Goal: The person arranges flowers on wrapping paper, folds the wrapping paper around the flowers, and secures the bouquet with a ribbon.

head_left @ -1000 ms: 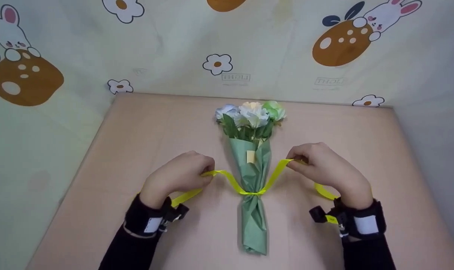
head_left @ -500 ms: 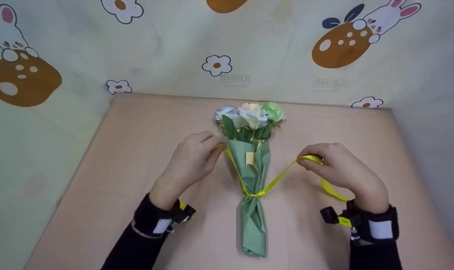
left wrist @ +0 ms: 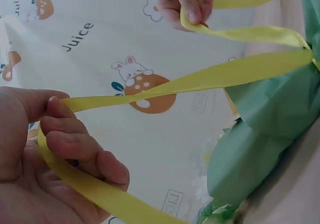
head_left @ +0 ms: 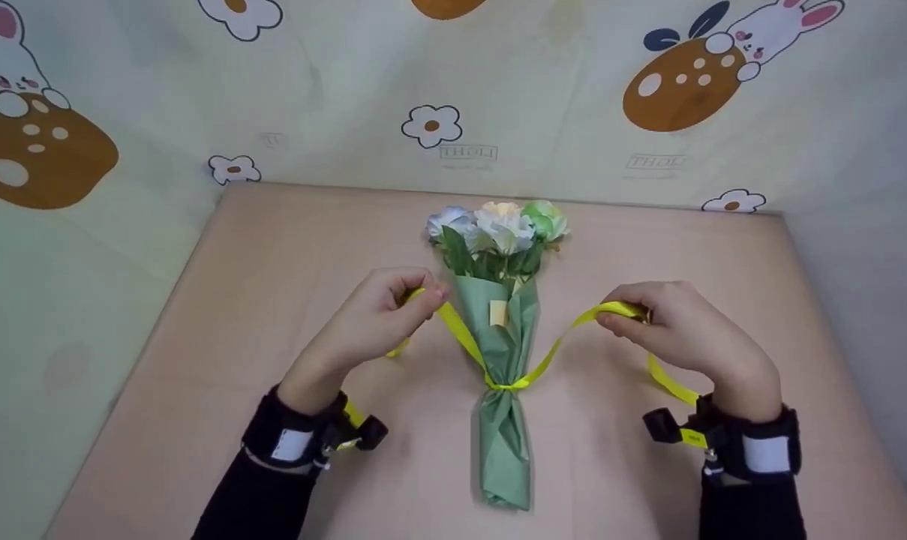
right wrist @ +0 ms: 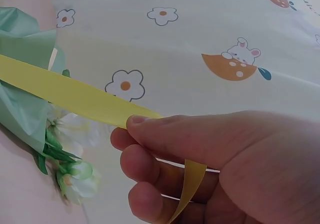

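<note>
A bouquet of pale blue, white, peach and green flowers (head_left: 507, 229) lies on the table, wrapped in green paper (head_left: 507, 450). Round the paper's narrow waist runs a yellow ribbon (head_left: 464, 337), crossed at the front. My left hand (head_left: 374, 315) pinches one end to the left of the bouquet; in the left wrist view the ribbon (left wrist: 220, 77) passes between thumb and fingers and trails below. To the right, my right hand (head_left: 678, 322) pinches the other end between thumb and forefinger, its tail hanging behind the fingers, as the right wrist view shows of the ribbon (right wrist: 75, 97).
The bouquet rests on a pinkish-tan tabletop (head_left: 310, 232). Behind and beside it hangs a pale curtain (head_left: 333, 90) printed with rabbits and flowers. A small cream tag (head_left: 499, 313) sits on the wrapping. Each wrist carries a black strap with a camera.
My left hand has risen toward the flowers and turned, still pinching its ribbon end. My right hand has shifted a little to the right with the other end. The bouquet stays put.
</note>
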The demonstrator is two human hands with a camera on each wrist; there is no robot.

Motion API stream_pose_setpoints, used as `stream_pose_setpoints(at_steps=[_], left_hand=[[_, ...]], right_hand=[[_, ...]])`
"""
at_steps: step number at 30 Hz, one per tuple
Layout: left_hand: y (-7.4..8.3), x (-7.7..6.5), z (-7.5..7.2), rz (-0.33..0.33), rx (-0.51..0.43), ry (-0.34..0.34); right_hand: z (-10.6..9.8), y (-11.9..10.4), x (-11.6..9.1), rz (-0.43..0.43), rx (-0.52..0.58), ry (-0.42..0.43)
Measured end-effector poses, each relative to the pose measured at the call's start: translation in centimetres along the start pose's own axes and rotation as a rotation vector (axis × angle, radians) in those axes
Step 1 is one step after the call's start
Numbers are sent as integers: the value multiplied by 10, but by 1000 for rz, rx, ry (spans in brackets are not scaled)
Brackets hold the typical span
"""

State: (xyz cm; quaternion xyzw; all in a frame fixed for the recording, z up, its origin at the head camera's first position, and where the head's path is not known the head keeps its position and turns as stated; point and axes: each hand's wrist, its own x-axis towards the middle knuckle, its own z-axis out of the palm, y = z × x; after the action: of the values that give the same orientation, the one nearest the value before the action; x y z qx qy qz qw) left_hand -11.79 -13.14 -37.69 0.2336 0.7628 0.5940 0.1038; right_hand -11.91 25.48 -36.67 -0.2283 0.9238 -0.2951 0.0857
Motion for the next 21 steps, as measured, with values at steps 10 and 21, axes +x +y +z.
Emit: stream_pose_setpoints(at_steps=[10,21], left_hand=[[4,5,22,163,-279,20],[12,23,47,147,-427,23]], right_hand=[[0,-1,1,0,26,-5],[1,9,-1,-74,-73,331]])
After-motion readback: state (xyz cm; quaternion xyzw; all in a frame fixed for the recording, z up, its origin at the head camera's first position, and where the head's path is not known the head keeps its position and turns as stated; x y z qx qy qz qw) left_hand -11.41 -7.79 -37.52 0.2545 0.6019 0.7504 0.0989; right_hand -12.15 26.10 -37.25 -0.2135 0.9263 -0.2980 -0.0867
